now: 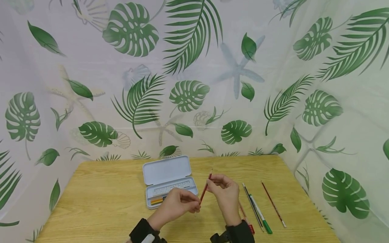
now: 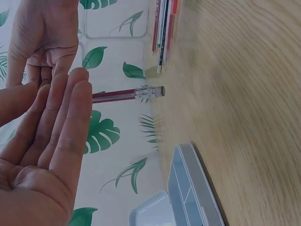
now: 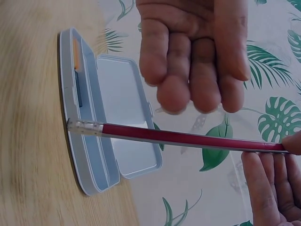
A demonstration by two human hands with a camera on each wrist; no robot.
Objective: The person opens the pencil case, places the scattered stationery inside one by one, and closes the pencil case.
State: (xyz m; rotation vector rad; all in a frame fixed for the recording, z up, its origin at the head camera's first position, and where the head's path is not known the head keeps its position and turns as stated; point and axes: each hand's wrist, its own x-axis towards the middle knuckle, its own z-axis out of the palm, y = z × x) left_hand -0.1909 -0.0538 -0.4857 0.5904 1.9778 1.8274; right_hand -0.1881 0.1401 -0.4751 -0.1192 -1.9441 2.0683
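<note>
Pencil (image 1: pixel 205 190): slants, eraser (image 2: pixel 160 91) down
Right grip (image 1: pixel 225 195): pinching pencil
Left grip (image 1: pixel 177 206): loosely extended, nearer case (image 1: pixel 166 170) by worktop's (image 1: pixel 100 192) far edge

Red pencil (image 2: pixel 114 96) partly hidden, ruler (image 1: pixel 172 187) markings illegible

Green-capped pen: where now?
In the head view, the green-capped pen lies on the table, right of the right hand, between a dark pencil close on its left and another pencil further right.
</note>
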